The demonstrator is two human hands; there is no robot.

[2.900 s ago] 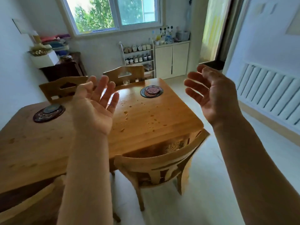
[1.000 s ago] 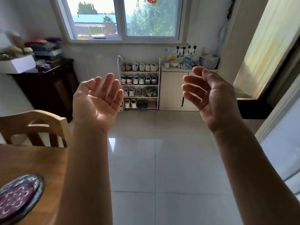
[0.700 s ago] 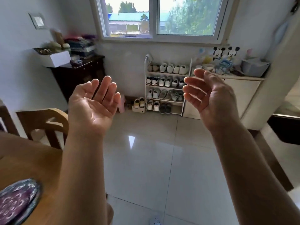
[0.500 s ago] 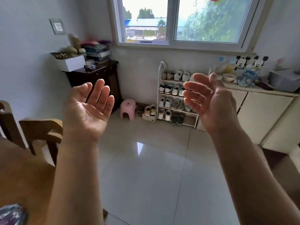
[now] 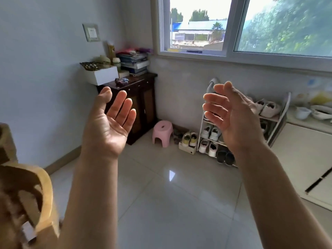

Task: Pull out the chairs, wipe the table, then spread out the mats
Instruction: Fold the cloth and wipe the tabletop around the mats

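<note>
hands (image 5: 170, 123) raised empty, chair (image 5: 36, 194) beside, no readable writing

Stool (image 5: 162, 133) between cabinet (image 5: 136, 105), shoe rack (image 5: 239, 130).

The view swings left — the table and its mats drop out of frame, a blurred wooden chair (image 5: 30, 200) fills the lower left, and a dark cabinet (image 5: 142, 103) and pink stool (image 5: 162, 133) come to centre.

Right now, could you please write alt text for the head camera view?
Two empty hands, left hand and right hand, are raised palms-up with relaxed fingers over a tiled floor. A wooden chair sits at the lower left; a pink stool and shoe rack stand below the window.
</note>
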